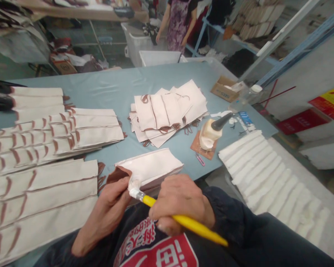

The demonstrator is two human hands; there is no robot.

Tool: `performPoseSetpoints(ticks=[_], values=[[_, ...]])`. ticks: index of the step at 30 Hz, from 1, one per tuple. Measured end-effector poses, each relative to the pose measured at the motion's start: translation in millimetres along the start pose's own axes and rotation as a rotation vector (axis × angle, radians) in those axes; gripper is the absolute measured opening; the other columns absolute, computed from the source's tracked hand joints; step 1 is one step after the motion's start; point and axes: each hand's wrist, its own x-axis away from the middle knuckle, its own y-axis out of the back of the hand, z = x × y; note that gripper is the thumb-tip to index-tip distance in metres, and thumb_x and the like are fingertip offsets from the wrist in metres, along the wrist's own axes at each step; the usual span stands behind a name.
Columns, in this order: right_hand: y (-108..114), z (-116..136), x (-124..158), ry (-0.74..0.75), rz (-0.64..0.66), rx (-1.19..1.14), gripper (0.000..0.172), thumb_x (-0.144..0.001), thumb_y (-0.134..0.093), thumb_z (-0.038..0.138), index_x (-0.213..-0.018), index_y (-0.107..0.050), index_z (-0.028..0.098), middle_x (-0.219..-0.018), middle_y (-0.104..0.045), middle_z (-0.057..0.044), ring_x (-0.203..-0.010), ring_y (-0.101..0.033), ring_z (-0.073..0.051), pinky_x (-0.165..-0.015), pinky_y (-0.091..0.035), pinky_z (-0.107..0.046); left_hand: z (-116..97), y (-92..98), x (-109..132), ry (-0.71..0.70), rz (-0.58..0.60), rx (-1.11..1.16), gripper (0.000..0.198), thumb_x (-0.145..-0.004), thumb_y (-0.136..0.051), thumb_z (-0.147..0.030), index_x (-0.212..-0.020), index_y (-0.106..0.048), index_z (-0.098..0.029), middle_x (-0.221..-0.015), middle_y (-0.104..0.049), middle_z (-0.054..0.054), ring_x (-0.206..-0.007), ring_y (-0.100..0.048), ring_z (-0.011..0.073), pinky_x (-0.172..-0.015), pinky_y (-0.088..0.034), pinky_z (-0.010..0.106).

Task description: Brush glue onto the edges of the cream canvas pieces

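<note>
My right hand (180,202) is closed round the yellow handle of a paintbrush (197,229). White paste coats the bristles, which touch the open end of a cream fabric piece with a brown lining (150,165). At that same end, my left hand (110,202) grips the brown edge between thumb and fingers. The piece lies at the table's near edge, in front of my body. Beyond it to the right, a cut-open cream bottle with a dark nozzle (208,135) holds white paste and rests on a brown square.
Stacks of cream pieces with brown edges (94,126) cover the table's left; another pile (167,111) lies mid-table. Folded white strips (267,181) are at right. A pink snipper (199,159), a cardboard box (225,89) and a clear jar (252,94) are also there. A person (180,22) stands behind.
</note>
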Motion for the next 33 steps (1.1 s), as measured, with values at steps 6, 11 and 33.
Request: performPoseSetpoints(ticks=[6, 11, 33], values=[[7, -22, -9, -0.670, -0.318, -0.457, 0.044, -0.106, -0.052, 0.052, -0.078, -0.063, 0.020, -0.050, -0.039, 0.010, -0.038, -0.031, -0.006, -0.036, -0.028, -0.020, 2, 4.0, 3, -0.001, -0.036, -0.061, 0.025, -0.096, -0.055, -0.023, -0.090, -0.080, -0.018, -0.073, -0.075, 0.001, -0.063, -0.065, 0.0157, -0.061, -0.050, 0.021], [31, -40, -12, -0.733, -0.192, -0.531, 0.046, -0.102, -0.059, 0.054, -0.075, -0.062, 0.018, -0.050, -0.032, 0.011, -0.039, -0.025, -0.005, -0.037, -0.023, -0.020, 5, 3.3, 4, 0.066, -0.037, -0.033, 0.025, -0.095, -0.060, -0.028, -0.095, -0.083, -0.018, -0.080, -0.080, 0.004, -0.067, -0.070, 0.0185, -0.064, -0.052, 0.021], [5, -49, -29, -0.452, -0.315, -0.397, 0.040, -0.107, -0.052, 0.049, -0.082, -0.059, 0.020, -0.051, -0.039, 0.011, -0.037, -0.035, -0.005, -0.036, -0.031, -0.016, 9, 4.7, -22, 0.612, -0.062, 0.685, 0.043, -0.075, -0.088, -0.050, -0.101, -0.083, -0.016, -0.077, -0.077, 0.003, -0.070, -0.065, 0.0175, -0.068, -0.052, 0.023]])
